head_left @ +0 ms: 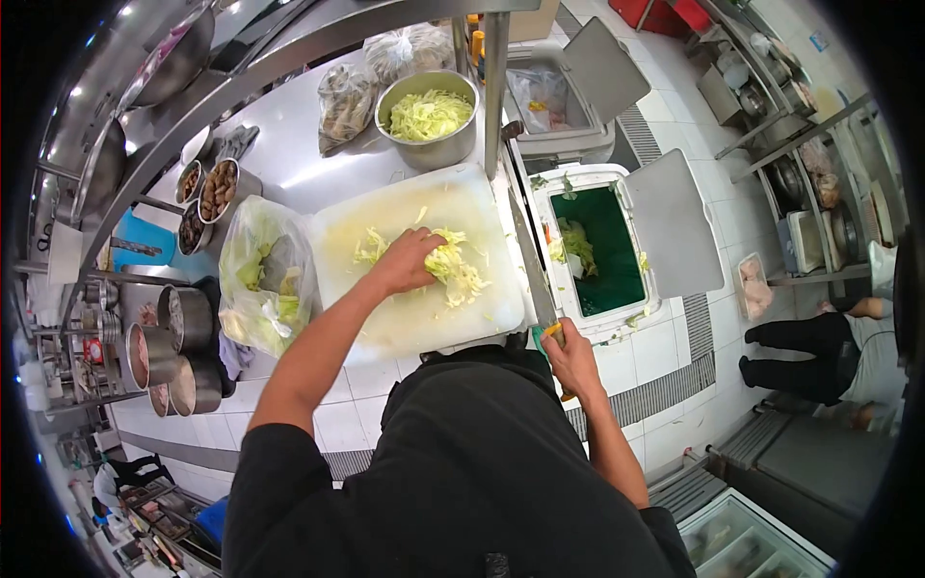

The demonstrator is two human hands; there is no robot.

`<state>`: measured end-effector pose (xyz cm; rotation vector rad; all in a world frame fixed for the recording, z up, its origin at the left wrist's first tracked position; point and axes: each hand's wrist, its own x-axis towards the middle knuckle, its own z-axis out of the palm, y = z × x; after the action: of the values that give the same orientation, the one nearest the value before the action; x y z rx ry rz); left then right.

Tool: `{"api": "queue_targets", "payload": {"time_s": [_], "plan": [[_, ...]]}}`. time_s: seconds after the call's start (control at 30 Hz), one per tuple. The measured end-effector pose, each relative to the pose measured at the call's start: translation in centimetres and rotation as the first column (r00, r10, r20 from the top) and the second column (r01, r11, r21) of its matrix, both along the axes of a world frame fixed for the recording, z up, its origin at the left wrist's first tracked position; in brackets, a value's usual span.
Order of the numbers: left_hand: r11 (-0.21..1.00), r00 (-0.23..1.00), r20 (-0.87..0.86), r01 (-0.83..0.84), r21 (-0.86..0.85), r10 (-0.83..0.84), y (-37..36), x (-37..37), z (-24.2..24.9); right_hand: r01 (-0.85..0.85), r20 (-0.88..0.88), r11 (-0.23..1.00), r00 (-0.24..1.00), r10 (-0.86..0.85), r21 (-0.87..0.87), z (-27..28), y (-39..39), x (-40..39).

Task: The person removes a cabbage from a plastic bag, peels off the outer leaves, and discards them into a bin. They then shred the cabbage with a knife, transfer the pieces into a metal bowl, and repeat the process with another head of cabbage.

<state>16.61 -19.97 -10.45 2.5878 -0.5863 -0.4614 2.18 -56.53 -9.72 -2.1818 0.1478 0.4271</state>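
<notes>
My left hand (405, 262) is over the white cutting board (361, 332), its fingers curled into a pile of shredded cabbage (461, 275). Loose shreds lie on both sides of it. At the board's right side, my right hand (573, 356) is closed around the yellow-and-green handle of a long knife (538, 279). The blade points away from me along the counter's edge, apart from the cabbage. Beyond the board stands a metal pot (429, 152) holding more shredded cabbage. A clear plastic bag (265, 275) with cabbage pieces sits against the board's left side.
An open white bin with a green inside (612, 255) stands to the right, cabbage scraps in it; its grey lid (677, 226) is folded back. A second open bin (568, 144) is behind it. A metal shelf post (494, 96) rises near the pot. Food containers (226, 188) stand left.
</notes>
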Motion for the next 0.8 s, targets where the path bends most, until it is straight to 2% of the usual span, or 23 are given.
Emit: {"api": "queue_targets", "payload": {"time_s": [0.03, 0.1, 0.13, 0.2, 0.23, 0.3, 0.33, 0.4, 0.47, 0.6, 0.7, 0.8], "plan": [[1.000, 1.000, 0.009, 0.003, 0.008, -0.003, 0.1, 0.1, -0.3, -0.005, -0.001, 1.000, 1.000, 0.005, -0.005, 0.0, 0.0, 0.3], [0.940, 0.972, -0.034, -0.235, -0.246, 0.234, 0.1, 0.2, 0.3, -0.015, -0.036, 1.000, 0.999, 0.015, -0.007, 1.2, -0.2, 0.9], [0.942, 0.971, -0.025, -0.235, -0.241, 0.236, 0.0, 0.4, 1.2, -0.028, -0.080, 0.999, 0.996, 0.026, -0.016, 1.7, -0.2, 1.4], [0.844, 0.901, -0.104, -0.431, -0.318, 0.421, 0.0, 0.8, 3.7, -0.017, -0.075, 1.000, 0.997, 0.017, -0.003, 1.4, -0.4, 1.8], [0.846, 0.900, -0.094, -0.432, -0.314, 0.425, 0.2, 1.3, 5.1, -0.016, -0.092, 1.000, 0.996, 0.017, 0.014, 1.2, -0.6, 2.1], [0.709, 0.869, -0.217, -0.489, -0.508, 0.444, 0.7, 3.2, 7.6, -0.024, -0.105, 1.000, 0.994, 0.026, 0.015, 1.6, -0.7, 2.8], [0.714, 0.871, -0.206, -0.485, -0.505, 0.446, 1.2, 4.4, 8.2, -0.024, -0.097, 0.999, 0.995, 0.026, 0.024, 1.4, -0.8, 3.0], [0.578, 0.849, -0.136, -0.456, -0.676, 0.511, 1.9, 7.2, 9.5, -0.011, -0.122, 0.999, 0.992, 0.016, 0.038, 0.8, -1.2, 3.0], [0.511, 0.784, -0.119, -0.503, -0.697, 0.609, 1.3, 9.6, 13.3, -0.010, -0.130, 0.999, 0.991, 0.016, 0.049, 0.5, -1.7, 3.1], [0.355, 0.798, -0.136, -0.404, -0.843, 0.587, 1.0, 16.7, 16.3, 0.014, -0.142, 0.999, 0.990, -0.009, 0.035, 0.6, -2.5, 2.8], [0.403, 0.754, -0.045, -0.400, -0.823, 0.655, -0.3, 20.3, 17.0, 0.053, -0.151, 0.998, 0.987, -0.047, 0.030, 0.5, -3.3, 2.1], [0.446, 0.755, 0.017, -0.369, -0.815, 0.655, -0.3, 24.0, 13.1, 0.090, -0.153, 0.996, 0.985, -0.085, 0.028, 0.3, -4.4, 1.3]]}}
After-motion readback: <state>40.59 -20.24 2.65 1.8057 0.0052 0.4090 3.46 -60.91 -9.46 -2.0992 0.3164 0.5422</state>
